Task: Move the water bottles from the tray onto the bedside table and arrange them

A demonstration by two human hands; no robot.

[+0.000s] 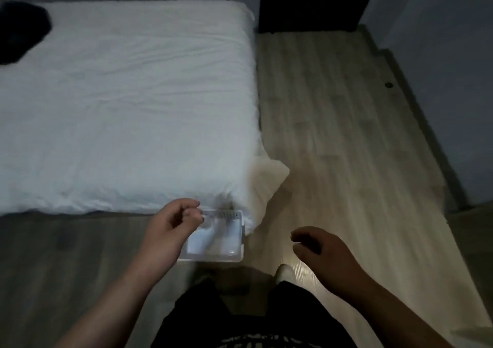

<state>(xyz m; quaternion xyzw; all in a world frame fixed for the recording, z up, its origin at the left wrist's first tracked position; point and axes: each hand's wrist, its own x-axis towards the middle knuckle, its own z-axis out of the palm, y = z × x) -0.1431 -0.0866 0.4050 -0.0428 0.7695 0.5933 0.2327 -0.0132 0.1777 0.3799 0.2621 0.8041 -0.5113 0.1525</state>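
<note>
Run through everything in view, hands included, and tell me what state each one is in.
Left hand: fingers curled at the tray's left edge; grip unclear in the blur.
Right hand: loosely curled, holding nothing.
Tray: level, by the bed's near corner; contents too blurred to tell.
Bed: covered with a white sheet, lightly wrinkled.
Dark item: lying on the bed's far left.

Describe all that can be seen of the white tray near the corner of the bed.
The tray is a shallow rectangle, white and looking like plastic, with a low raised rim. It appears to lie flat on the wooden floor by the near corner of the bed. Pale blurred shapes lie inside, too smeared to identify. The left hand covers its left side; contact cannot be judged.
</note>
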